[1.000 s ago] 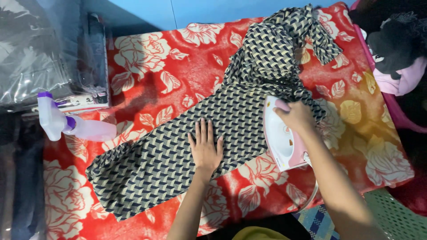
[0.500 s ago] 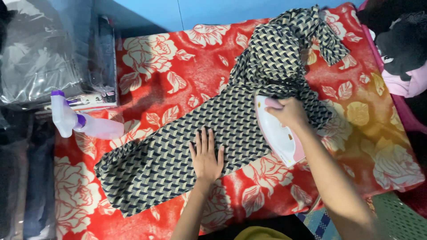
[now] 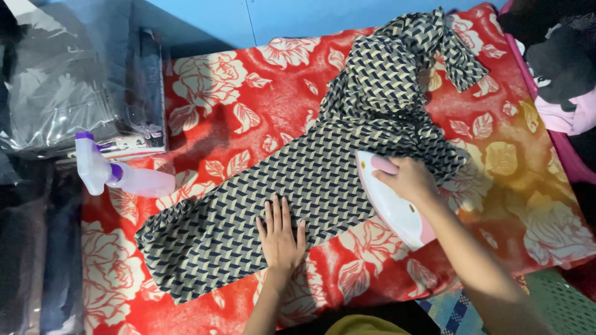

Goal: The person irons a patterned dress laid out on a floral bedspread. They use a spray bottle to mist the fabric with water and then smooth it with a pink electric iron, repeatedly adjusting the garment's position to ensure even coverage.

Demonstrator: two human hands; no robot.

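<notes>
A black-and-cream patterned garment [image 3: 310, 180] lies stretched across a red blanket with cream flowers [image 3: 236, 99]. My left hand [image 3: 280, 234] presses flat on the garment's lower middle, fingers together and pointing away from me. My right hand [image 3: 406, 180] grips the pink handle of a white and pink iron [image 3: 392, 205], which rests on the garment's right part. The garment's far end [image 3: 410, 56] is bunched and wrinkled near the blanket's top right.
A clear spray bottle with a purple cap [image 3: 118, 175] lies at the blanket's left edge. Plastic-wrapped dark clothes [image 3: 68, 87] are stacked at the left. Black and pink clothes [image 3: 559, 68] are piled at the top right. A blue wall [image 3: 279, 15] runs behind.
The iron in my right hand has slid left along the garment, closer to my left hand. My left hand has stayed pressed on the fabric.
</notes>
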